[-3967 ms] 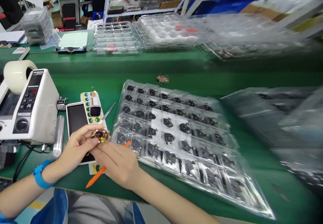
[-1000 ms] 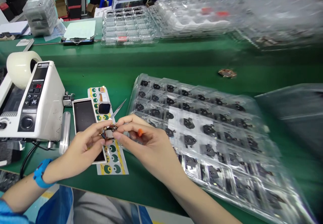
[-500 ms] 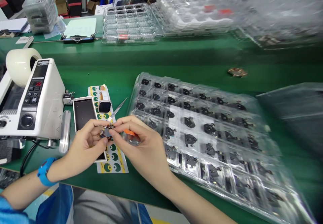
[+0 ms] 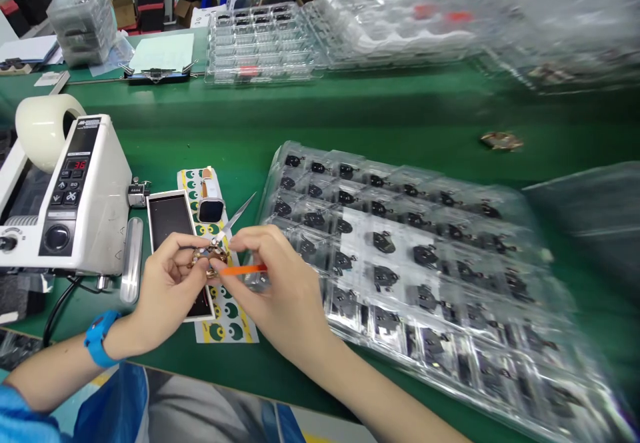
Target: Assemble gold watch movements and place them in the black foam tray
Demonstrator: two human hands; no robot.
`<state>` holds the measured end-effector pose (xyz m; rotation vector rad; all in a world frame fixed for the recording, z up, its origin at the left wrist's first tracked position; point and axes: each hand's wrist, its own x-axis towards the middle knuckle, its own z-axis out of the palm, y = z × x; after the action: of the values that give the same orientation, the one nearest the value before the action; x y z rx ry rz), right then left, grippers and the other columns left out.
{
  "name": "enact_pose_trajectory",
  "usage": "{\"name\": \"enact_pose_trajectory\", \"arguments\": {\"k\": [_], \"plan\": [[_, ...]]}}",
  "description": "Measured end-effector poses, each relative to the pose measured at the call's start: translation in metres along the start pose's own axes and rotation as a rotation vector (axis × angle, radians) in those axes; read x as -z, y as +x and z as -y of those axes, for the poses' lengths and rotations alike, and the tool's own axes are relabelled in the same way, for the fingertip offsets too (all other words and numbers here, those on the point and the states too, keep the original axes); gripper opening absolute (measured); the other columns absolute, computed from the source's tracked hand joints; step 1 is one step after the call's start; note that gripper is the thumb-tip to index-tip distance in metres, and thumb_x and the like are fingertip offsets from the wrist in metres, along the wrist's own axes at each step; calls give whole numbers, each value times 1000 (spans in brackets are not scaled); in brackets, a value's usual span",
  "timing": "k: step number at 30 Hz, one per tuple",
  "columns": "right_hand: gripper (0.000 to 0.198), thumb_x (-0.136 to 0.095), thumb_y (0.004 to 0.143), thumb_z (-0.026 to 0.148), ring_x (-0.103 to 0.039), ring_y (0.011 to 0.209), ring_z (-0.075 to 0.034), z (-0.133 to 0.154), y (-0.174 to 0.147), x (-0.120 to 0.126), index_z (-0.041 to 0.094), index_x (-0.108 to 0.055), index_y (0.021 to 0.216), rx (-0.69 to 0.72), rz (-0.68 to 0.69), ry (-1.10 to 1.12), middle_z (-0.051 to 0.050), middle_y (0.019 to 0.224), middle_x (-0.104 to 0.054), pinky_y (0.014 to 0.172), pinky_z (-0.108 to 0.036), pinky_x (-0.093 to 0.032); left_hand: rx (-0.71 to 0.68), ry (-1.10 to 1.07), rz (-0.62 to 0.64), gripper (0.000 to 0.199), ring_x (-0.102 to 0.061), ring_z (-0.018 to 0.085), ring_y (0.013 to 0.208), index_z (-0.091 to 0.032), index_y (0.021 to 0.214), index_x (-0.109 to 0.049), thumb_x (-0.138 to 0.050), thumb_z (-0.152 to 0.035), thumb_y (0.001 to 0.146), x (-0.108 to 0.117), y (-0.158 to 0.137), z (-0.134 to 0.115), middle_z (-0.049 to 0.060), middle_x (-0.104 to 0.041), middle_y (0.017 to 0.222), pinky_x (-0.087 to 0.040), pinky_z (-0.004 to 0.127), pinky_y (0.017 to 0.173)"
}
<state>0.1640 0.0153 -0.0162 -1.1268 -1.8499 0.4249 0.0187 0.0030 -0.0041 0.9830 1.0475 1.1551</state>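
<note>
My left hand (image 4: 173, 280), wearing a blue wristband (image 4: 100, 338), pinches a small round electronic part (image 4: 213, 254) with copper-coloured and dark pieces. Against its right side, my right hand (image 4: 280, 273) has its thumb near the part and its index finger bent. A thin orange strip (image 4: 245, 270) runs between this thumb and the curled fingers; its full shape is hidden. Just beyond the fingers, a pointed metal blade (image 4: 237, 213) angles up to the right; its other end is hidden. Below the hands are a shallow white-rimmed box (image 4: 167, 213) and a sticker sheet (image 4: 227, 330).
A smartwatch-like piece (image 4: 211, 210) rests on the sheet. To the left stands a tape dispenser (image 4: 87, 196). Clear trays (image 4: 385, 256) of black parts fill the right side. Another small part (image 4: 503, 140) lies farther back. Stacked trays (image 4: 260, 43) and a clipboard (image 4: 163, 56) line the shelf.
The part in my left hand has turned, its grey face giving way to a copper-coloured side. My right index finger has drawn back from it, and more of the orange strip shows.
</note>
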Motion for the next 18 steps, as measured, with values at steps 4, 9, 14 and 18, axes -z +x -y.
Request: {"name": "enact_pose_trajectory", "arguments": {"k": [4,9,14,18], "plan": [[13,-51,90,13,-59,78,-17,-1,6,5,23,-50,83,-64,174,155,-3,85,-58,64,-29,-49,22,47,42,20,-67,14,70,-19,99,-56,-66,-27,84,4,-1,1,2,-70,79,-54,26,68],[15,-50,86,9,-60,76,-20,-3,6,3,23,-49,83,130,100,-13,-4,82,-61,62,-32,-49,-130,514,101,11,-60,17,80,-18,86,-67,-57,-16,83,15,6,-3,3,-65,82,-45,28,71],[15,-64,84,16,-61,63,-18,3,-6,6,26,-59,94,453,-191,-211,-5,81,-70,52,-30,-46,-58,468,-40,7,-47,12,60,-18,67,-57,-63,-16,71,14,9,-12,-3,-54,61,-36,24,58],[13,-63,84,14,-53,49,-13,4,-12,5,27,-66,85,642,-227,-348,-2,75,-73,44,-28,-40,239,91,27,26,-47,7,48,-18,67,-47,-72,-23,65,10,8,-12,-6,-56,54,-36,19,51]]}}
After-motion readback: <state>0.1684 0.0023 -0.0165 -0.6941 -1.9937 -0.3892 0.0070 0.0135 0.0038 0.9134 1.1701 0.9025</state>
